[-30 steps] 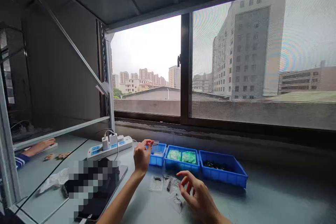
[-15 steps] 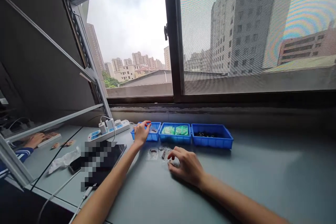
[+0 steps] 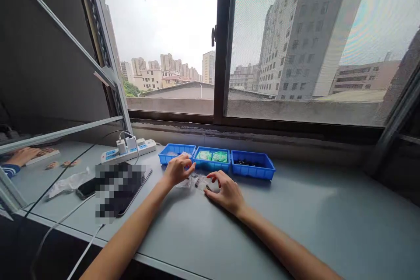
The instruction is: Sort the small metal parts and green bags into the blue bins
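My left hand is just in front of the left blue bin, its thumb and fingers closed together; what they hold, if anything, I cannot make out. My right hand rests low on the table, thumb and fingers curved and apart around a small clear plastic bag. A small dark piece shows by the thumb tip. Another clear bag lies under my left hand, partly hidden. Green-and-white packets fill the middle blue bin; small black parts lie in the right blue bin.
A white power strip with plugs stands at the back left. In front of it are a dark tablet, a black phone and crumpled plastic. Another person's hand is at the far left, behind the metal rack frame.
My left hand, earlier pinching a clear piece above the left bin, has come back toward the bags. My right hand has lowered around a clear bag. The head view has tilted down and shifted.
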Available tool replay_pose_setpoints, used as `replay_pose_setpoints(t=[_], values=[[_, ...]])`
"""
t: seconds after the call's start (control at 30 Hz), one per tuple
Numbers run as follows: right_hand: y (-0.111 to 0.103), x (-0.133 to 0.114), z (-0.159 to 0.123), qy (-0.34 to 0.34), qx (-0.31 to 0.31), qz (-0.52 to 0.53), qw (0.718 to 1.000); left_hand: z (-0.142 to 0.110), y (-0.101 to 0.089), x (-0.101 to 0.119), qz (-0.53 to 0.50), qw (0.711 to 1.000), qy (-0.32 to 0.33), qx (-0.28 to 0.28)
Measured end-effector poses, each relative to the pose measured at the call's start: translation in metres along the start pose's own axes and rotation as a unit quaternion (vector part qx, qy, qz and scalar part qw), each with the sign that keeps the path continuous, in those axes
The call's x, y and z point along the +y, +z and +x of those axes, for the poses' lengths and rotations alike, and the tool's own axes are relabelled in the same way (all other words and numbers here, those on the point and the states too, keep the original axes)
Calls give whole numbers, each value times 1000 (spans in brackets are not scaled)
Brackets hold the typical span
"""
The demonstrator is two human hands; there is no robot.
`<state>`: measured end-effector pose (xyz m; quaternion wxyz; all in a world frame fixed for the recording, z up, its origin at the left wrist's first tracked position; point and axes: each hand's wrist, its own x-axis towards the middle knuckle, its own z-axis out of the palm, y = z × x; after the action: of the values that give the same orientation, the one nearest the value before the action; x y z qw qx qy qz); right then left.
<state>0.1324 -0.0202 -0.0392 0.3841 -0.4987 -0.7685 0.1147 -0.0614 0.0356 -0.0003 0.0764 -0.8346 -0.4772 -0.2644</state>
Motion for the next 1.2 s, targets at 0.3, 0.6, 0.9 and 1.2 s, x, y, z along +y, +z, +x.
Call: replay_pose_setpoints(t=[0.3, 0.6, 0.9, 1.2], values=[[3, 9, 1, 0, 54, 118, 992, -3, 2, -9, -43, 998, -32, -40], [5, 21, 9, 103, 108, 269, 951, -4, 5, 3, -70, 996, 12, -45], [1, 13, 11, 175, 102, 378, 903, -7, 12, 23, -191, 980, 49, -29], [12, 17, 10, 177, 45, 432, 883, -7, 25, 22, -239, 969, 11, 65]])
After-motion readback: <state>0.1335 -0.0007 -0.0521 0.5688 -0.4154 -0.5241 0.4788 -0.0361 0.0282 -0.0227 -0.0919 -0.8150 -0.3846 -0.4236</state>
